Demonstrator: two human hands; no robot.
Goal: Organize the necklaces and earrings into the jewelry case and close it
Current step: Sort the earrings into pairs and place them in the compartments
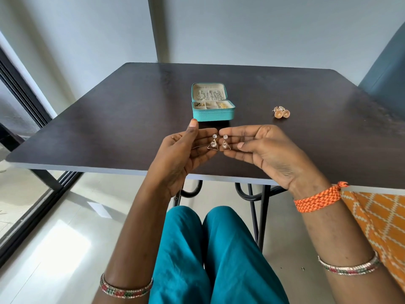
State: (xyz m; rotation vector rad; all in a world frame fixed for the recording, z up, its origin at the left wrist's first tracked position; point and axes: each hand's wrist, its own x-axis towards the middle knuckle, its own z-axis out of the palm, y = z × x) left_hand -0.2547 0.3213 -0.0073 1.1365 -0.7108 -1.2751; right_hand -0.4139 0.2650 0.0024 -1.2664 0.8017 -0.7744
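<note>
A teal jewelry case (212, 116) stands open in the middle of the dark table (109, 119). Silver necklaces (208, 95) hang in its raised lid, and small gold pieces lie in the tray's compartments. In front of the case, my left hand (186, 150) holds one triangular gold earring (213, 144) with a clear stone. My right hand (265, 150) holds the matching earring (225, 144) right beside it. Both hands hover palm-up above the table's near edge. A pair of round gold earrings (281, 113) lies on the table to the right of the case.
A blue chair back (385, 69) stands at the table's far right corner. Grey walls rise behind the table. A sliding glass door frame (26, 102) runs along the left. Orange patterned cloth (377, 220) lies beside my right arm.
</note>
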